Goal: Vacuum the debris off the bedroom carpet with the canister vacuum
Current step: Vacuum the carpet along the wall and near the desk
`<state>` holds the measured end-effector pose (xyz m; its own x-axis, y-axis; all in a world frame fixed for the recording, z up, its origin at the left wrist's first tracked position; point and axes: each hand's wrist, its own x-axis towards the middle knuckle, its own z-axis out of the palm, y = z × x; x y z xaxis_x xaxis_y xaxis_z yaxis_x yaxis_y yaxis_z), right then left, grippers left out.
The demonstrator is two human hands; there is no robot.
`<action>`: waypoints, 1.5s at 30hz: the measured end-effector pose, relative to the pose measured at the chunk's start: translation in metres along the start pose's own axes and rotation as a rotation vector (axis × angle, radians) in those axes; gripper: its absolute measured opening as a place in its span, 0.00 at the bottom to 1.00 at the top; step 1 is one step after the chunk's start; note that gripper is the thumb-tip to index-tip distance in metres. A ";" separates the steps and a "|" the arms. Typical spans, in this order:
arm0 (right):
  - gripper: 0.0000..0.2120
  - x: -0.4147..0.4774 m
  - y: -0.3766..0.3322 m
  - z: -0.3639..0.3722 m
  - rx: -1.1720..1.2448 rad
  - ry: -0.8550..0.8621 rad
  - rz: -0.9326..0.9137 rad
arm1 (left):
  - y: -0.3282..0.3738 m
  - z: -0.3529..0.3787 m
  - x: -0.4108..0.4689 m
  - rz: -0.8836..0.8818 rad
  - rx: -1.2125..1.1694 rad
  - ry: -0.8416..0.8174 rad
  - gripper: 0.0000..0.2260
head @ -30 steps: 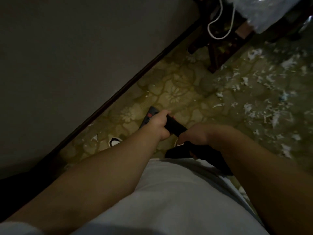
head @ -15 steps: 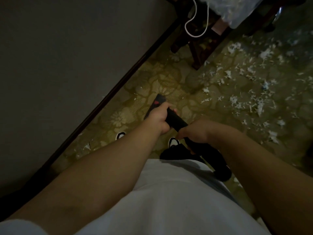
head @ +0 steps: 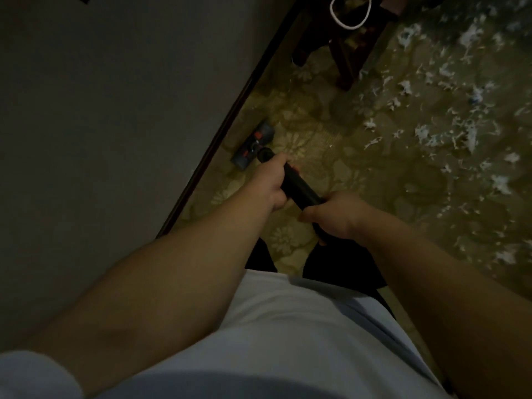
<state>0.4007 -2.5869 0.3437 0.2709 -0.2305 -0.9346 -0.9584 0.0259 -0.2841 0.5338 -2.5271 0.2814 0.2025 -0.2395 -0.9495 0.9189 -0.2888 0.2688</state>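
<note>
I hold a black vacuum wand (head: pixel 300 189) with both hands. My left hand (head: pixel 270 180) grips it further down, toward the floor head. My right hand (head: pixel 334 216) grips its upper end, close to my body. The dark floor head (head: pixel 253 144), with orange marks, lies on the patterned carpet (head: pixel 331 145) right beside the wall's dark baseboard (head: pixel 230 122). White shredded debris (head: pixel 431 131) is scattered over the carpet to the right. The canister is out of view.
A grey wall (head: pixel 115 110) fills the left side. Dark wooden furniture legs (head: pixel 348 53) stand at the top, with a white cord (head: pixel 348 21) looped among them. My dark trousers (head: pixel 339 263) and white shirt take up the bottom.
The floor head has slid forward along the baseboard, away from my feet. My view has shifted left, so the furniture and debris now sit further up and right.
</note>
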 end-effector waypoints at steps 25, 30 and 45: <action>0.14 -0.046 0.169 -0.165 0.098 -0.154 0.140 | -0.134 0.202 -0.024 -0.161 0.182 0.063 0.05; 0.14 -0.056 0.156 -0.190 0.104 -0.140 0.110 | -0.118 0.219 -0.028 -0.118 0.135 0.001 0.07; 0.18 0.018 0.022 -0.153 0.193 0.043 0.000 | 0.035 0.166 0.030 0.001 0.138 0.015 0.10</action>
<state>0.3711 -2.7391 0.3538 0.2629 -0.2713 -0.9259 -0.9224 0.2105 -0.3237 0.5159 -2.6981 0.2894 0.2096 -0.2265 -0.9512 0.8637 -0.4132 0.2887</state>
